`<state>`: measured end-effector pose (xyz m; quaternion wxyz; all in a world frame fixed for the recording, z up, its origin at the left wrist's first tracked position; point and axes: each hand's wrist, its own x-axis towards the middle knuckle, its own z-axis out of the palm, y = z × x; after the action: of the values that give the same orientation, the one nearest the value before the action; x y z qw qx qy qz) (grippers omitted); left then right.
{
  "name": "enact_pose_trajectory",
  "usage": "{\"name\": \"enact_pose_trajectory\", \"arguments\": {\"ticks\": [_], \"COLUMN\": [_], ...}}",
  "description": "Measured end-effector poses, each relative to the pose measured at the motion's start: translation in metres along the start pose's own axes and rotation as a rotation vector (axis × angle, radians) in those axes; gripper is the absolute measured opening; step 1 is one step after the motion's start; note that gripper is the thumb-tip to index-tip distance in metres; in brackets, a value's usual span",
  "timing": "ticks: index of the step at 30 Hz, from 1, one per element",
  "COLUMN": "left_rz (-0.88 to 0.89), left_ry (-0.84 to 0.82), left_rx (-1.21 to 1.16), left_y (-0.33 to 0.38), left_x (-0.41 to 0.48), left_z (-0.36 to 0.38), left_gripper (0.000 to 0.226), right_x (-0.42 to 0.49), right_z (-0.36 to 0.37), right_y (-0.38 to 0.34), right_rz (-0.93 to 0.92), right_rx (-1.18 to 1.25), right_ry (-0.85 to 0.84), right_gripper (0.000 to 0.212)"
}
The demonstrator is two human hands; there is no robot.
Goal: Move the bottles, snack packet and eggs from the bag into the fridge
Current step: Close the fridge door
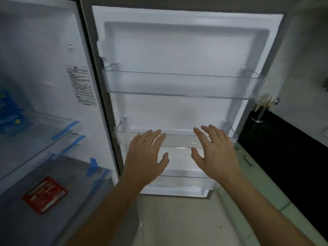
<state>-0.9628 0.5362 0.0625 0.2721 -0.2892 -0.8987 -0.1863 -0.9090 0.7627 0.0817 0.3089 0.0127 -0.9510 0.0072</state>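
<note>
The fridge stands open, its white door (177, 50) swung wide in front of me. Three clear door bins show: an upper one (182, 84), a middle one (179, 139) and a lower one (179, 185), all without contents. My left hand (145, 157) and my right hand (216, 153) are held out with spread fingers before the middle bin, holding nothing. A blue snack packet (8, 112) lies on a glass shelf (44, 128) at the far left. No bag, bottles or eggs are in view.
A crisper cover with a red sticker (45, 194) sits low in the fridge at left. Blue tape strips hold the shelves' front edges. A dark counter (284, 148) with a utensil holder (264, 107) is to the right. Pale floor lies below the door.
</note>
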Motion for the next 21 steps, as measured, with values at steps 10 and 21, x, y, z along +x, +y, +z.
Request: {"name": "enact_pose_trajectory", "arguments": {"ticks": [10,21], "left_rz": [0.082,0.043], "left_ry": [-0.112,-0.113], "left_rx": [0.071,0.072], "left_y": [0.046,0.05], "left_x": [0.046,0.033], "left_z": [0.054,0.055], "left_gripper": [0.064,0.065], "right_x": [0.004,-0.009], "right_z": [0.024,0.037], "right_y": [0.07,0.07], "right_rz": [-0.016,-0.088], "right_rx": [0.02,0.03], "right_ry": [0.03,0.052], "right_gripper": [0.056,0.058]}}
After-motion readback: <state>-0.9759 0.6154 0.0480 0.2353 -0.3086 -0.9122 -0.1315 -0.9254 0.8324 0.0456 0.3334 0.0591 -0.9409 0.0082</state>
